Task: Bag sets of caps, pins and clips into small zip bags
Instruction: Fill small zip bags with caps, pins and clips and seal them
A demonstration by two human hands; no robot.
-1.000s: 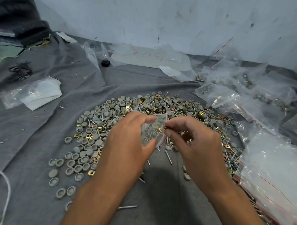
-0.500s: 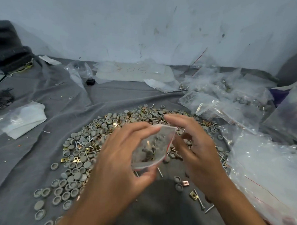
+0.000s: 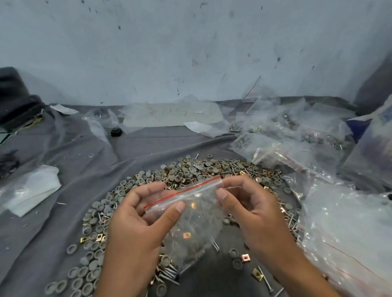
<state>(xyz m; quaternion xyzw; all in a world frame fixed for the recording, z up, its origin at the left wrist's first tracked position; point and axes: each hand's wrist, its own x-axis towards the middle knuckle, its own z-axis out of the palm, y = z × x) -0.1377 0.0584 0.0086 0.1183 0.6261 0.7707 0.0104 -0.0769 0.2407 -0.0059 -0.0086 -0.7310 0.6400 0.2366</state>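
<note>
Both hands are holding the small zip bag [image 3: 194,217] above the pile of loose parts [image 3: 187,177]: the left hand [image 3: 137,219] is pinching the red-lined zip strip's left end, the right hand [image 3: 248,204] its right end. The clear, thin film is likely sagging under its caps, pins and clips; pin points may puncture it, so gripping the stiffer seal edge is advisable.

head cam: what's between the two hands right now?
The small zip bag, its red-striped top edge stretched from the left hand to the right hand; each pinches one end. Shown in the head view.
</note>
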